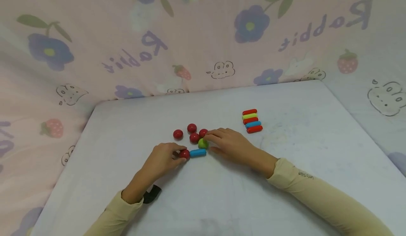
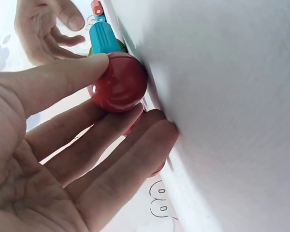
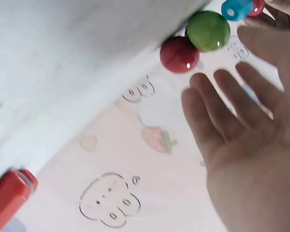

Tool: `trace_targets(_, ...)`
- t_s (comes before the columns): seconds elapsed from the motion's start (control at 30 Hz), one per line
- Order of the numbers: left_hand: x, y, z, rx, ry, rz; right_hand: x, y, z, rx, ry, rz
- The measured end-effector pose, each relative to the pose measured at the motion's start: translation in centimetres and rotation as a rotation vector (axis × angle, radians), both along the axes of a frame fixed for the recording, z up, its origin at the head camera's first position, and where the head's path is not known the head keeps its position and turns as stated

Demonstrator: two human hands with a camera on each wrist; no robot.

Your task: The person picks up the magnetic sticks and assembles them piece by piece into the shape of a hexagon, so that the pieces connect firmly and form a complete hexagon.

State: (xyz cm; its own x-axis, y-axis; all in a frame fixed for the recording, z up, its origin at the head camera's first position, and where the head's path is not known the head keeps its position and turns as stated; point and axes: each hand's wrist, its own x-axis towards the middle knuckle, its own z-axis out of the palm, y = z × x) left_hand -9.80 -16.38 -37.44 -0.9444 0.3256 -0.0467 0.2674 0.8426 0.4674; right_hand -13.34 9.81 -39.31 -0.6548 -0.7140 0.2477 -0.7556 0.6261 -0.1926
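Observation:
My left hand (image 1: 161, 159) pinches a glossy red ball (image 1: 184, 155) between thumb and fingers, low over the white table. A short blue stick (image 1: 198, 153) lies in line with that ball, one end right at it in the left wrist view. Just beyond the stick sits a green ball (image 1: 203, 144), close to my right hand (image 1: 231, 145). In the right wrist view the fingers (image 3: 232, 111) of that hand are spread and relaxed, with nothing in them. Another red ball (image 3: 180, 55) sits against the green one, partly hidden by my right fingers in the head view.
More red balls (image 1: 178, 134) are grouped behind the left hand. Farther back to the right, several short sticks (image 1: 250, 120) in red, yellow and blue lie side by side. A patterned curtain (image 1: 196, 35) borders the white table (image 1: 222, 200) at the back.

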Motion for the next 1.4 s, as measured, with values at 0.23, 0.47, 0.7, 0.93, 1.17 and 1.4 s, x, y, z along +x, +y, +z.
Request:
trace_targets(0.23,-0.1,0.1,-0.1,0.005,-0.003,0.015,0.1,-0.4,-0.3,-0.015,-0.012,0.091)
trace_targets(0.47,0.0,0.0,-0.4,0.007,-0.011,0.037,0.2,-0.6,-0.2,0.034,-0.009,0.047)
trace_targets(0.7,0.0,-0.1,-0.3,0.003,-0.009,0.038,0.1,-0.4,0.1,0.048,-0.083,-0.037)
trace_targets(0.93,0.2,-0.1,-0.1,0.0,-0.012,0.036,0.0,-0.3,0.1,0.031,-0.119,-0.054)
trace_targets(1.17,-0.3,-0.1,-0.3,-0.001,-0.016,0.032,0.0,-0.2,-0.2,-0.005,-0.241,-0.04)
trace_targets(1.4,-1.0,0.4,-0.1,0.008,-0.033,0.029,0.2,0.0,-0.1,0.016,-0.172,-0.034)
